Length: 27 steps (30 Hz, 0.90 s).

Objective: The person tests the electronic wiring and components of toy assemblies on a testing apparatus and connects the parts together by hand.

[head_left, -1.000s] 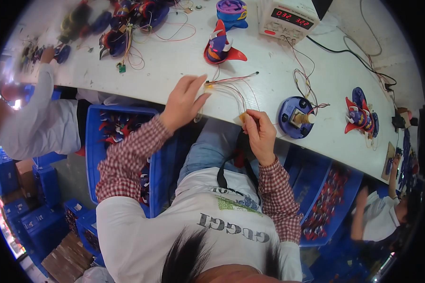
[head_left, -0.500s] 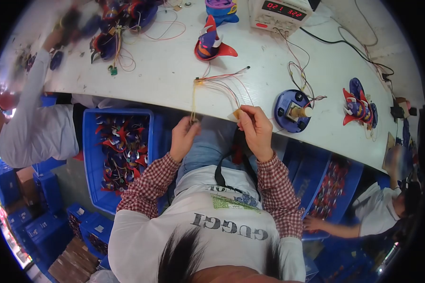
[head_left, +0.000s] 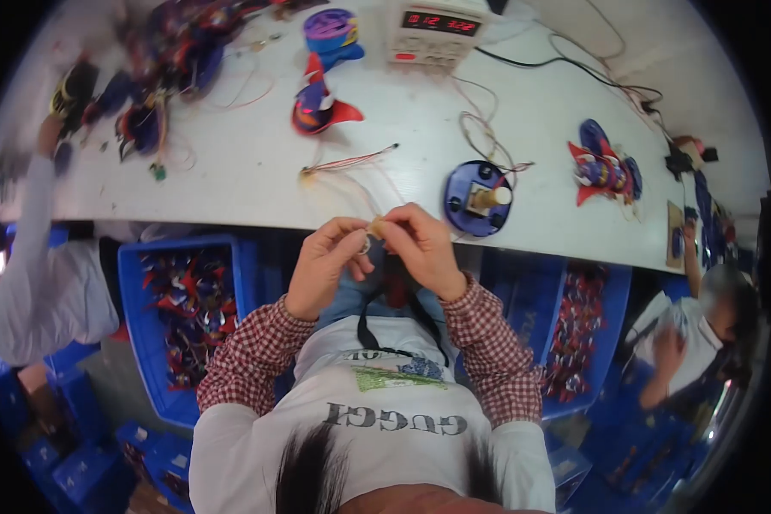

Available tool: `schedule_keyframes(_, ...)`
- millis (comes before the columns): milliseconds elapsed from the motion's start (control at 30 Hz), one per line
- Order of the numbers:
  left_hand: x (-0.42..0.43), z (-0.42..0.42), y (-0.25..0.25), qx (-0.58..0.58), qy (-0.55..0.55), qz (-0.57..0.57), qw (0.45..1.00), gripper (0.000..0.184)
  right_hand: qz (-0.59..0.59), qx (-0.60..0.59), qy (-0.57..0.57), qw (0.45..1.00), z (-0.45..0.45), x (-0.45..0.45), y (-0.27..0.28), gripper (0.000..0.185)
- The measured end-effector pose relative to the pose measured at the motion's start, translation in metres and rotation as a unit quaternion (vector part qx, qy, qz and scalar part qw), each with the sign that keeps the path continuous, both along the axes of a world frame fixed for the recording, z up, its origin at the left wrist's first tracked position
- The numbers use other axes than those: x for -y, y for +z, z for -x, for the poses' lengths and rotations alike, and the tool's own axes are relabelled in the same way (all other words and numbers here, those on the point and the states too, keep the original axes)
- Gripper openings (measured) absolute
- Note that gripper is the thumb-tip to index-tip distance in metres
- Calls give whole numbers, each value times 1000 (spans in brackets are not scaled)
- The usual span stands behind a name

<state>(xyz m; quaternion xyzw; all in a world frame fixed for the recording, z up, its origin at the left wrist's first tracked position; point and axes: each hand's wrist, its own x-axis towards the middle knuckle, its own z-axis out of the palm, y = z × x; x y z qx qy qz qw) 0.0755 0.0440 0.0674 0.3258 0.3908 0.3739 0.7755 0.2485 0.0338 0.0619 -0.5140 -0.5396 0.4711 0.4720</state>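
Both my hands meet just off the table's front edge. My left hand [head_left: 324,264] is closed, with a small round silvery part [head_left: 366,246] at its fingertips. My right hand [head_left: 424,250] pinches a small yellowish piece [head_left: 374,229] right beside the left fingertips. Whether the two parts touch I cannot tell. Thin wires run from there up to a bundle of red and dark wires [head_left: 355,160] on the table. Behind the bundle stands a red and purple toy part [head_left: 315,110], with a wire trailing down toward the bundle.
A purple round base [head_left: 456,206] with wires sits to the right, and a power supply [head_left: 435,38] stands behind. Further right lies another toy [head_left: 606,174]. Blue bins [head_left: 137,330] of parts flank my lap below the white table [head_left: 522,111]. Co-workers sit at both sides.
My hands have come together from apart, the left moving toward the right. The view has shifted, so the table things appear further left. The right-hand co-worker's arm has left the bin.
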Motion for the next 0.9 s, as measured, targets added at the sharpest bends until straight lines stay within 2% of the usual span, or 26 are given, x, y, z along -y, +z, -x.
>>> schedule_keyframes(100, -5, -4, 0, 27, 8, 38, 999, 15, -32, 36, 35, 998, -4, -3, -2, 10)
schedule_keyframes(233, -11, -5, -6, 17, 3, 34, 999, 14, -157, 113, 41, 980, -4, -8, -2, 12)
schedule_keyframes(267, -10, -6, -7, 14, 7, 33, 999, 14, -158, 110, 44, 980, -3, -7, -1, 12)
schedule_keyframes(400, -6, -18, -11, -15, 66, -14, 998, 15, -135, 188, -62, 971, -2, 8, 15, 15)
schedule_keyframes(667, -2, -31, -15, -15, 73, -25, 997, 16, -214, 234, -44, 948, 1, 7, -5, 19)
schedule_keyframes(900, 0, -33, -24, 13, 117, -30, 993, 17, -184, 193, -71, 961, 7, 3, -7, 16)
